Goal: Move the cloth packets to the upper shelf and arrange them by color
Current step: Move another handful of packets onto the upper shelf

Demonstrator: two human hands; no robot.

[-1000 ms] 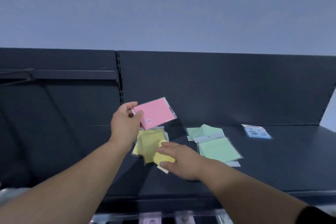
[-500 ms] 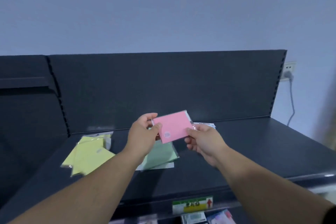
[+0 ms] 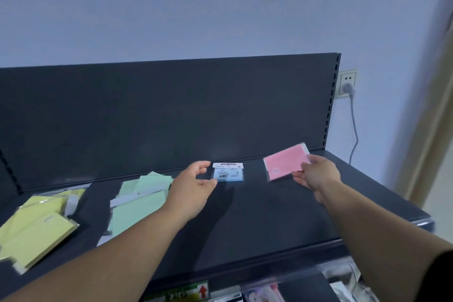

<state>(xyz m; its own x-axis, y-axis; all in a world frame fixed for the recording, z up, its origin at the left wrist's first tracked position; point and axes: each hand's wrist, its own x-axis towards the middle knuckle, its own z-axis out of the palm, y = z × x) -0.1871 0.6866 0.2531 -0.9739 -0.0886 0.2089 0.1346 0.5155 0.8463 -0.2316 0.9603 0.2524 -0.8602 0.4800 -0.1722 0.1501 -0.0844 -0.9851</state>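
Observation:
My right hand (image 3: 316,174) grips a pink cloth packet (image 3: 284,164) by its right edge, low over the right part of the dark upper shelf (image 3: 269,216). My left hand (image 3: 193,185) hovers empty with loosely curved fingers, just left of a blue packet (image 3: 228,172) that lies flat near the back panel. Green packets (image 3: 139,200) lie overlapped to the left of that hand. Yellow packets (image 3: 36,223) are piled at the far left of the shelf.
The shelf's dark back panel (image 3: 171,110) rises behind the packets. A wall socket with a plugged cable (image 3: 347,84) is at the right. Below the shelf's front edge, a lower shelf (image 3: 264,293) holds more packaged goods.
The pink packet passed from my left hand to my right hand, which carried it right. My left hand let go and now hovers by the blue packet. The view swung right.

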